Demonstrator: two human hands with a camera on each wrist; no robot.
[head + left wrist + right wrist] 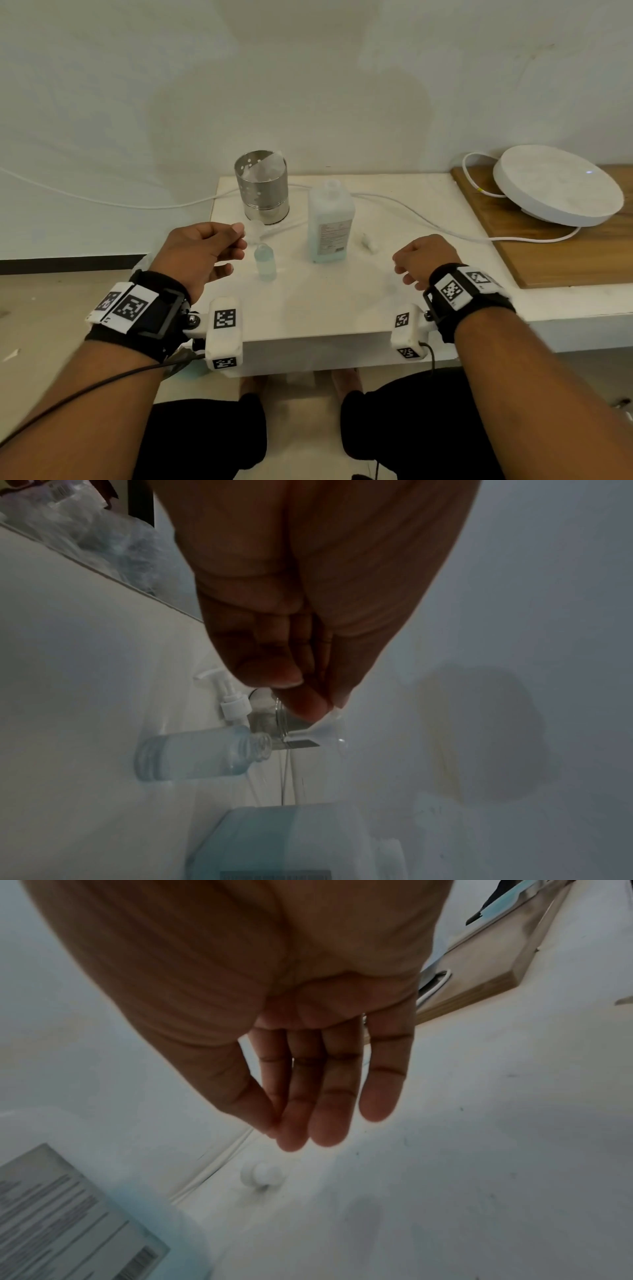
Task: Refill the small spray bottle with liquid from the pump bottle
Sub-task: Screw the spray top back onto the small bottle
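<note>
Now funnel (322, 730) in left grip (205, 253), above spray btl (264, 262)

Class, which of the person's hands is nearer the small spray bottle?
Left. The left hand hovers just beside the small spray bottle; the right hand is beyond the pump bottle.

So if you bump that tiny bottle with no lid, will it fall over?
Probably yes. The small spray bottle is narrow and stands upright, so a nudge could tip it. Its neck is open and it holds pale liquid, so it would likely spill. It looks like light plastic.
</note>
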